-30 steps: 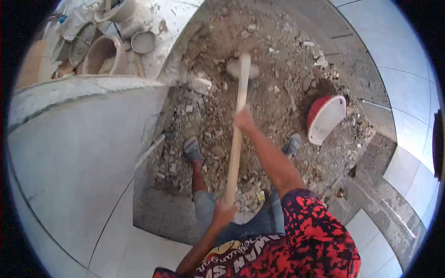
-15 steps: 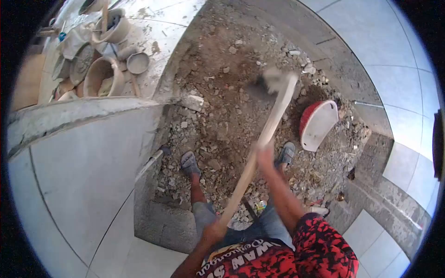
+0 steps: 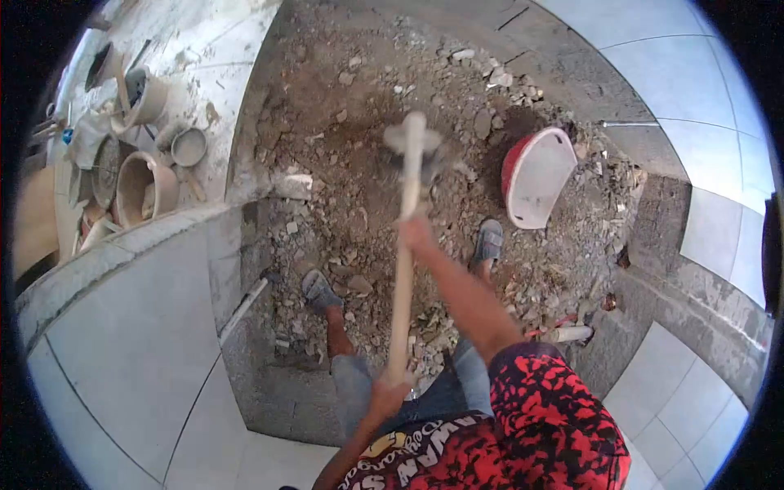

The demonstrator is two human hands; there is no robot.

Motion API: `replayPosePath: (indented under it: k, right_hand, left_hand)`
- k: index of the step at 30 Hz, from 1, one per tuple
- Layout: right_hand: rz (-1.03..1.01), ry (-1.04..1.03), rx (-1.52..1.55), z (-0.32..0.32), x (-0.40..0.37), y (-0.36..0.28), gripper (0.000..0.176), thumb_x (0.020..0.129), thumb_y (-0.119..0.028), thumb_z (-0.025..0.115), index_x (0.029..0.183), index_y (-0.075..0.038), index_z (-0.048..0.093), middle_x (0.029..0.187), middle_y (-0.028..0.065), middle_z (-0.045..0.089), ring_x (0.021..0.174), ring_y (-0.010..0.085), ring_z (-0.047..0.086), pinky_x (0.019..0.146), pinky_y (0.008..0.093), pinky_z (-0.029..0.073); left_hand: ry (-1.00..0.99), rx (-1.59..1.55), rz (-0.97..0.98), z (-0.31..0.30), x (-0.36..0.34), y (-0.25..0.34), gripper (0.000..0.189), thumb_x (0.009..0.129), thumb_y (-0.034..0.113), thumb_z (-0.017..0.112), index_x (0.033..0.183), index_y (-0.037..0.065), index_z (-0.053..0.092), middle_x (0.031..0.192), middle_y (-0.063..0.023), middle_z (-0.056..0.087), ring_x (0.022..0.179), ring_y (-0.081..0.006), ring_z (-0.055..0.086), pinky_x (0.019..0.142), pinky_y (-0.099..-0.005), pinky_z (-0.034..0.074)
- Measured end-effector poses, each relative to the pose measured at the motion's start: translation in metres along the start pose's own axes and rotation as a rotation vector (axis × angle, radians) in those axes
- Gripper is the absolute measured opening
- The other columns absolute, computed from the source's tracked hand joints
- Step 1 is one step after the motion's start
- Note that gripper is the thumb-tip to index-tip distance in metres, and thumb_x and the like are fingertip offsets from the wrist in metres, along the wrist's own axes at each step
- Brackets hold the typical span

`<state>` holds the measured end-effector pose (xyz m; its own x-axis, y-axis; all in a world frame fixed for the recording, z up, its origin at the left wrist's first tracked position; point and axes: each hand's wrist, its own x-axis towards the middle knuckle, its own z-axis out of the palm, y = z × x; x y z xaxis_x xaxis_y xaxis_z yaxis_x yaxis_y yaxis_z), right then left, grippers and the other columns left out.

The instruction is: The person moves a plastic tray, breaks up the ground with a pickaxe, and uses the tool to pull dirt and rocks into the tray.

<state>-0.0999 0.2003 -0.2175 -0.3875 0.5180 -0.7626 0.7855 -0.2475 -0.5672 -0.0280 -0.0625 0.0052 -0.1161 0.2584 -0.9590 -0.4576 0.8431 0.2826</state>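
A hoe (image 3: 404, 302) with a long pale wooden handle runs up from my waist, its blurred metal head at the broken ground. My left hand (image 3: 390, 398) is closed round the handle's lower end, near my shorts. Farther up, my right hand (image 3: 417, 235) grips the same handle around its middle. Rubble and loose soil (image 3: 359, 155) lie under the hoe head and around my sandalled feet. To the right of the handle, a red tub with a whitish inside (image 3: 541, 181) rests tilted on the rubble.
Tiled ledges and walls (image 3: 131, 335) border the dug-up floor. At upper left, a bucket (image 3: 147, 189), a small round pot (image 3: 189, 147) and other containers stand on white tiles. A pale pipe (image 3: 242, 312) sticks out at left, and another pipe end (image 3: 572, 334) lies at right.
The hoe has swung left, from a slant to nearly upright in view, its head now lower-left of before. Both hands keep hold of the handle. The camera view has shifted slightly.
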Motion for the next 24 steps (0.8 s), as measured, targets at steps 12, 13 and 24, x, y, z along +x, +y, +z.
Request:
replayPosePath:
  k: [12,13,24]
  right_hand:
    - [-0.282,0.311,0.432,-0.082,-0.046,-0.033,0.023,0.074,-0.005,0.055,0.091,-0.001,0.039,0.066,0.0085,0.051,0.048,0.0169,0.051,0.039,0.0296,0.042]
    - [-0.479,0.572,-0.065,-0.116,-0.017,-0.057,0.042,0.07,-0.006,0.058,0.104,0.001,0.034,0.082,0.0133,0.052,0.073,0.0235,0.053,0.063,0.0353,0.046]
    - [0.128,0.217,0.19,-0.076,-0.025,0.061,0.041,0.08,-0.01,0.054,0.111,0.003,0.031,0.093,0.0161,0.05,0.077,0.0237,0.056,0.062,0.0347,0.046]
  left_hand:
    - [0.148,0.561,0.392,-0.002,0.028,-0.001,0.036,0.071,0.028,0.058,0.096,0.004,0.047,0.079,-0.0205,0.057,0.074,-0.0395,0.055,0.063,-0.0463,0.045]
    - [0.118,0.572,0.457,0.008,0.067,0.02,0.037,0.07,0.025,0.06,0.096,0.003,0.046,0.078,-0.0216,0.057,0.073,-0.0404,0.055,0.062,-0.0466,0.045]
    - [-0.065,0.423,0.273,0.002,0.021,0.015,0.041,0.07,0.016,0.059,0.106,0.003,0.047,0.088,-0.018,0.059,0.081,-0.0355,0.057,0.067,-0.0405,0.045]
